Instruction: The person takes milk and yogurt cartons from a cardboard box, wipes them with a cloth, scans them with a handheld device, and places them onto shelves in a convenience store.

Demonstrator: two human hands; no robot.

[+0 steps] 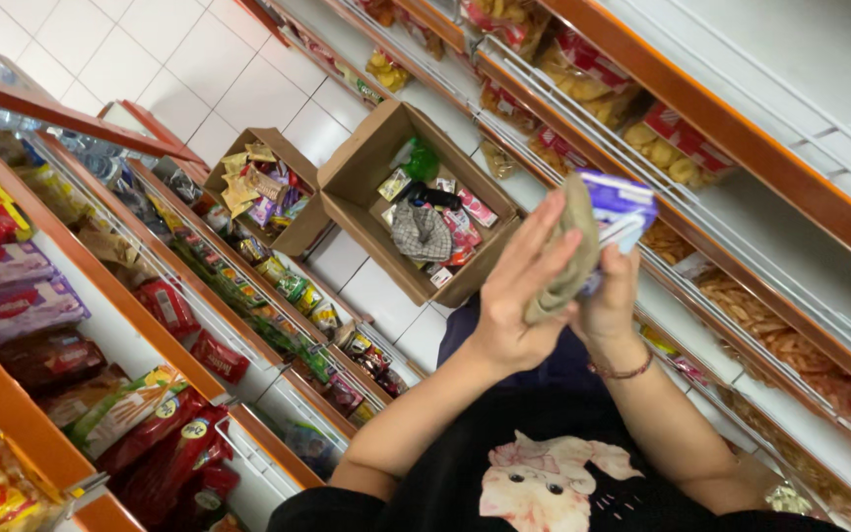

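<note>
Beige cloth point(565, 251) is pressed flat by the left hand point(516, 296) against a purple packet point(621, 209), which the right hand point(611, 300) clamps from behind, seemingly to wipe it. At ten o'clock, two open boxes point(361, 172) on the floor hold assorted snack packs point(465, 222).

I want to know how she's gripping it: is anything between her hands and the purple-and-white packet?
Yes. A beige cloth lies between the left hand and the packet; that palm presses the cloth, not the packet. The right hand holds the packet from below, with nothing visible between.
</note>
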